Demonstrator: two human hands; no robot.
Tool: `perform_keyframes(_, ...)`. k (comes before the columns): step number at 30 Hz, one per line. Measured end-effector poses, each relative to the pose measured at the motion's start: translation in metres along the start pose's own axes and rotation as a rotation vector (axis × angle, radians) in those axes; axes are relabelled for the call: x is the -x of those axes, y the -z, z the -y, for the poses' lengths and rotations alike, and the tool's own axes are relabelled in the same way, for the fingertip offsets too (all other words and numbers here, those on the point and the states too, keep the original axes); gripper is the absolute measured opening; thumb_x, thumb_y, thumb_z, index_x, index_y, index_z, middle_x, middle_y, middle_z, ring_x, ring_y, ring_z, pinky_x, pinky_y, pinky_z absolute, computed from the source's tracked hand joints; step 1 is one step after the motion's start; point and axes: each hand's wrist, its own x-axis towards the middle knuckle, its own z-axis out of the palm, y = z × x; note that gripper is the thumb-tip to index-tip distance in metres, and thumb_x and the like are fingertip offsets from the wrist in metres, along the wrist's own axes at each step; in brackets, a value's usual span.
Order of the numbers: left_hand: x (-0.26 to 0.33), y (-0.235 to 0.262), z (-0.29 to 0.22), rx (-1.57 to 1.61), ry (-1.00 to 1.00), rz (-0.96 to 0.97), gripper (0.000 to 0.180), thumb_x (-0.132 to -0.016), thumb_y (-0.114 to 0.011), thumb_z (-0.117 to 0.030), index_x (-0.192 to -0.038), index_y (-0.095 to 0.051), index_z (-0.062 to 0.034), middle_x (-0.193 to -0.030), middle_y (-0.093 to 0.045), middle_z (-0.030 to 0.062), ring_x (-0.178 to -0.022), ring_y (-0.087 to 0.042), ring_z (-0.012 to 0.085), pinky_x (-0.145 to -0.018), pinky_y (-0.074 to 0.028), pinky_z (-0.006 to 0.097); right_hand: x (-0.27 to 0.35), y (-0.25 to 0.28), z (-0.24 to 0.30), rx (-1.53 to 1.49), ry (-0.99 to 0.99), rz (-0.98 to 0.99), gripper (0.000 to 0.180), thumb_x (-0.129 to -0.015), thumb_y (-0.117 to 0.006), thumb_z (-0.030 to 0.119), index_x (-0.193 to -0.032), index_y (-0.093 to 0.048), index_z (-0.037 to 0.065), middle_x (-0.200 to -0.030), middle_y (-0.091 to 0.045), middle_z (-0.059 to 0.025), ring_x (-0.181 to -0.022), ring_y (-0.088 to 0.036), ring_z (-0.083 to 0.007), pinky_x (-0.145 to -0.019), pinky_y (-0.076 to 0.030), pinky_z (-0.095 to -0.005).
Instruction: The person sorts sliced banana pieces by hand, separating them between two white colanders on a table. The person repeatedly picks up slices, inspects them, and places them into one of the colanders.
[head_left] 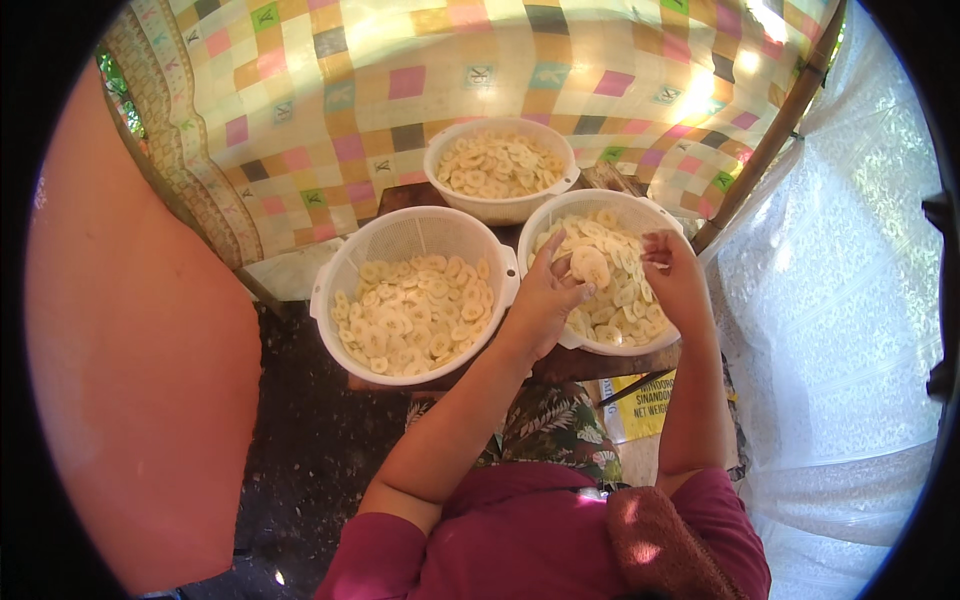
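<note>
Three white colander bowls of pale round banana slices stand on a small dark table [590,365]. My left hand [545,300] is over the right bowl [560,215], pinching a small stack of slices [590,265] between thumb and fingers. My right hand [675,280] hovers over the same bowl, its fingertips curled down into the slices and touching them. The left bowl [345,265] sits beside my left wrist. The far bowl [500,208] stands behind the other two.
A patchwork checked cloth [400,90] hangs behind the table. A white lace curtain [840,300] and a wooden pole [770,140] are on the right. A large orange-toned blurred shape [130,350] fills the left. A yellow printed bag [640,405] lies under the table.
</note>
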Motion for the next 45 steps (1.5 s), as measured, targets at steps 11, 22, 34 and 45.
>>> perform_keyframes(11, 0.002, -0.005, 0.001, -0.030, -0.035, -0.087, 0.060, -0.092, -0.050, 0.007, -0.147, -0.028, -0.0031, -0.131, -0.052, 0.0146, -0.118, -0.055, 0.0193, -0.101, -0.047, 0.030, 0.016, -0.024, 0.005, -0.230, -0.075, 0.187, 0.022, -0.085, -0.069, 0.009, -0.103, -0.061, 0.001, -0.080, -0.061, -0.0008, -0.072, -0.056, -0.0069, -0.066, -0.046, -0.0229)
perform_keyframes(22, 0.002, -0.005, 0.003, -0.050, -0.032, -0.125, 0.058, -0.091, -0.048, 0.007, -0.145, -0.031, -0.0019, -0.126, -0.057, 0.0156, -0.111, -0.059, 0.0179, -0.095, -0.050, 0.030, 0.002, 0.009, 0.007, -0.234, -0.112, 0.069, 0.017, -0.086, -0.071, 0.012, -0.097, -0.068, 0.000, -0.081, -0.065, 0.0006, -0.072, -0.055, -0.0048, -0.066, -0.045, -0.0212)
perform_keyframes(34, 0.000, -0.003, 0.001, 0.036, -0.001, -0.120, 0.049, -0.094, -0.045, 0.007, -0.141, -0.034, 0.0013, -0.125, -0.056, 0.0175, -0.112, -0.060, 0.0232, -0.099, -0.052, 0.035, 0.005, -0.014, 0.019, -0.112, 0.056, -0.035, 0.016, -0.084, -0.070, 0.010, -0.098, -0.069, 0.002, -0.083, -0.065, -0.0055, -0.078, -0.062, -0.0137, -0.072, -0.048, -0.0286)
perform_keyframes(45, 0.001, -0.007, 0.001, -0.087, 0.017, -0.128, 0.045, -0.097, -0.043, 0.003, -0.141, -0.035, 0.0040, -0.119, -0.060, 0.0158, -0.105, -0.063, 0.0188, -0.097, -0.052, 0.033, 0.025, -0.032, 0.046, 0.393, 0.490, 0.068, 0.019, -0.081, -0.066, 0.005, -0.099, -0.068, 0.005, -0.095, -0.064, -0.0078, -0.090, -0.062, -0.0292, -0.079, -0.049, -0.0392)
